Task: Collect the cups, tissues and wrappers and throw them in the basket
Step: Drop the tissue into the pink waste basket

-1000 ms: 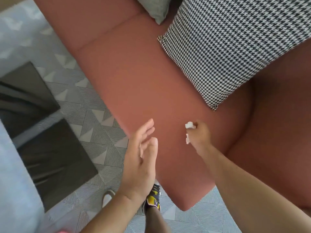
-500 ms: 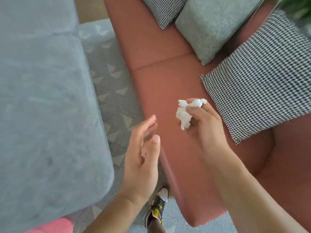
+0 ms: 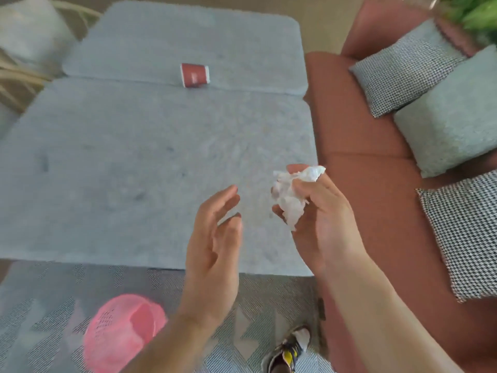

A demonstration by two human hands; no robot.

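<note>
Over the near edge of the grey fabric sofa seat point(image 3: 134, 157), the right hand point(image 3: 322, 227) holds a crumpled white tissue point(image 3: 291, 195), its fingers point(image 3: 312, 188) closed around the wad so that one end pokes up past the fingertips and the other hangs down over the palm, its long axis roughly upright. The left hand point(image 3: 212, 246) hovers just beside it, fingers spread loosely and holding nothing. Farther back on the grey seat, a red paper cup point(image 3: 195, 74) lies on its side, its long axis running left to right with the white-rimmed mouth pointing right. A pink mesh plastic basket point(image 3: 121, 332) stands on the patterned grey rug point(image 3: 255, 305) near the left forearm, blurred. To the right runs a terracotta sofa point(image 3: 357, 135) with houndstooth cushions point(image 3: 465, 232).
</note>
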